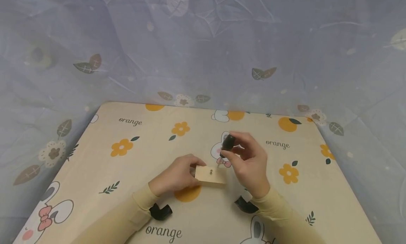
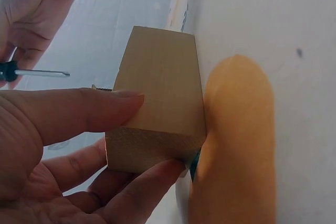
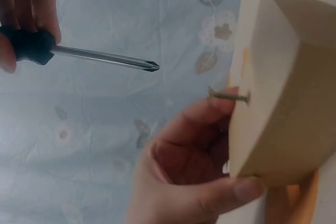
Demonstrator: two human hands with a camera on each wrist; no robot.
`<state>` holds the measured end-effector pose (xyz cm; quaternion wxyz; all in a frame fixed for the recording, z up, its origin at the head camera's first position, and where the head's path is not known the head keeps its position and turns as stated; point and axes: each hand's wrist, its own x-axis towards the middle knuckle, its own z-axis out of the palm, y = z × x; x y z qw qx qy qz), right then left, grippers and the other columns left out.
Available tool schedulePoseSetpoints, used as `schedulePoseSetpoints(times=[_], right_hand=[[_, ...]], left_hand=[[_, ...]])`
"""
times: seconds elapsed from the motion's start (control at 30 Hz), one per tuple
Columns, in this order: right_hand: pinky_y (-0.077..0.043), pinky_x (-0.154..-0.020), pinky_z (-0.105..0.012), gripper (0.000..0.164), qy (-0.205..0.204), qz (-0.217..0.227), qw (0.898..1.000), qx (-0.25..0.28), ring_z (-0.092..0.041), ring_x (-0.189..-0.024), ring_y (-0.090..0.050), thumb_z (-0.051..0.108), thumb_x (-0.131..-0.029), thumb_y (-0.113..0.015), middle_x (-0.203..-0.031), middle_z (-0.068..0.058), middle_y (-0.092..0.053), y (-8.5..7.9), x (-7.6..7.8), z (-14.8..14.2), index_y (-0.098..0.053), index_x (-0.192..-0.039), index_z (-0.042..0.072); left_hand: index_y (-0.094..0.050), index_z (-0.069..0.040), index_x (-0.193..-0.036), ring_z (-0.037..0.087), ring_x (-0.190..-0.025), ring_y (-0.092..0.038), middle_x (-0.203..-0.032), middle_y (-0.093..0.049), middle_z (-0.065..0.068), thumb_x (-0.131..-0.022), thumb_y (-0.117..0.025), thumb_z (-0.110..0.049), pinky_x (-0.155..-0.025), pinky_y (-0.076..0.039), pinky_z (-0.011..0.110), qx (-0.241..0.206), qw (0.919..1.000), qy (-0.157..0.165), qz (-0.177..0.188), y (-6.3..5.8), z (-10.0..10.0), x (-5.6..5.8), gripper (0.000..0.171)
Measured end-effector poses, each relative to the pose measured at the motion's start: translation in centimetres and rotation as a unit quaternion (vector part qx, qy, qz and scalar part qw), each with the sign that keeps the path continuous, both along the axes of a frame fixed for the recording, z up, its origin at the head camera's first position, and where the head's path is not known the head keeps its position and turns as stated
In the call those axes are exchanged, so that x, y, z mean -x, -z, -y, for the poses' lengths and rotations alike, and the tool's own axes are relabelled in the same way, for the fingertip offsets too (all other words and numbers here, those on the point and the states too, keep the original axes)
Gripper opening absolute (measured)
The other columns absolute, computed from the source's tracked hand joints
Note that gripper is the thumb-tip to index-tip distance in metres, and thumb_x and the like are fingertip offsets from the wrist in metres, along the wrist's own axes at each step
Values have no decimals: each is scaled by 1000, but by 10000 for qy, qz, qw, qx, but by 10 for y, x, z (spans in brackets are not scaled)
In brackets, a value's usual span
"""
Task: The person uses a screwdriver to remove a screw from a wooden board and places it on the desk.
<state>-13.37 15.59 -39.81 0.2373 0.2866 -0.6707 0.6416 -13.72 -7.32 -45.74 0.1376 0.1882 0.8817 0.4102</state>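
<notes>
My left hand [image 1: 179, 173] grips the left end of a pale wooden block [image 1: 206, 175], thumb on its near side and fingers round the far side. A brass-coloured screw [image 3: 229, 96] stands partly sunk in the block's upper face, its threads and head showing. In my right hand [image 1: 252, 164] is a Phillips screwdriver [image 3: 105, 59], held by its dark handle [image 1: 228, 145] with the shaft pointing down. The right wrist view shows the cross tip apart from the screw head, a short way off it.
The block is over a table covered by a cream cloth [image 1: 152, 138] printed with oranges, flowers and rabbits. A bluish patterned curtain [image 1: 196, 43] hangs behind and at both sides. Black wrist mounts [image 1: 160, 212] sit at both cuffs.
</notes>
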Motion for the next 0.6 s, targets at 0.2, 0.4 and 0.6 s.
schedulePoseSetpoints(times=[0.2, 0.4, 0.6], right_hand=[[-64, -77, -29, 53, -153, 0, 9999, -36, -13, -96, -74, -28, -75, -78, -112, -9, -73, 7, 1, 8, -65, -124, -12], [-64, -76, -28, 50, -132, 3, 9996, -230, -12, -96, -73, -27, -76, -78, -112, -21, -72, 13, 1, 11, -64, -123, -15], [-64, -76, -28, 52, -156, 7, 9995, -257, -12, -97, -73, -27, -76, -78, -111, -20, -72, 15, 1, 12, -66, -123, -11]], left_hand=[[-76, -12, -125, 21, -112, -66, -121, -72, 2, -78, -92, -6, -103, -54, 48, 44, 10000, 20, 74, -1, 0, 1, 50], [-76, -14, -125, 22, -113, -65, -123, -72, 2, -78, -92, -7, -105, -53, 48, 24, 9998, -24, 201, 0, 0, 2, 50], [-76, -15, -119, 22, -113, -66, -120, -74, 1, -75, -93, -5, -105, -53, 49, -31, 9996, -118, 240, 1, 1, 3, 48]])
